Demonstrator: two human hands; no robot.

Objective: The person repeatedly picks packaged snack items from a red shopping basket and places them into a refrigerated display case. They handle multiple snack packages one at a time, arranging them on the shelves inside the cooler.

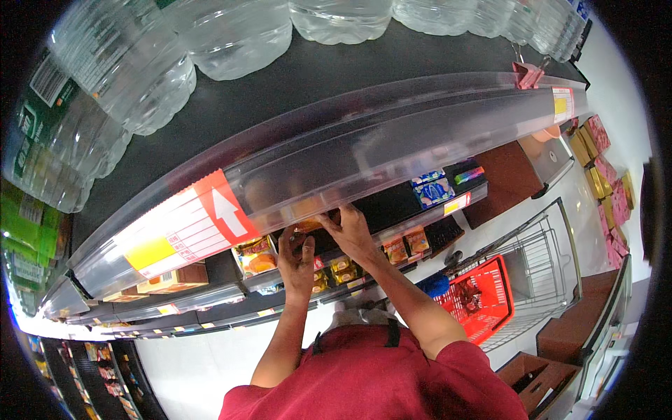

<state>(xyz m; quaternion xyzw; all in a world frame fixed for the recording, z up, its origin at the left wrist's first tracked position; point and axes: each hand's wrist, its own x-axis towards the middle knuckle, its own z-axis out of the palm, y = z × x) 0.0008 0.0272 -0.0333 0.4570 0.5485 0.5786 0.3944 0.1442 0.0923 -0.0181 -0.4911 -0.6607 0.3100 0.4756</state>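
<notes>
Both hands reach in under the clear plastic front rail [367, 152] of an upper store shelf. My left hand [296, 257] has its fingers curled near an orange-yellow package [308, 224], partly seen through the rail. My right hand [344, 228] is at the package's other side, fingertips partly hidden by the rail. Whether either hand grips the package cannot be told. Left of my left hand stands a yellow and white snack packet [256, 257]. Blue packages [433, 190] lie on the shelf to the right. Yellow packets [342, 270] sit on a lower shelf.
Large water bottles [236, 42] line the upper shelf, close overhead. A pink binder clip [528, 75] grips the rail's right end. At lower right, a wire shopping cart [543, 283] stands beside a red basket [480, 299]. Brown boxes [541, 386] are at the bottom right.
</notes>
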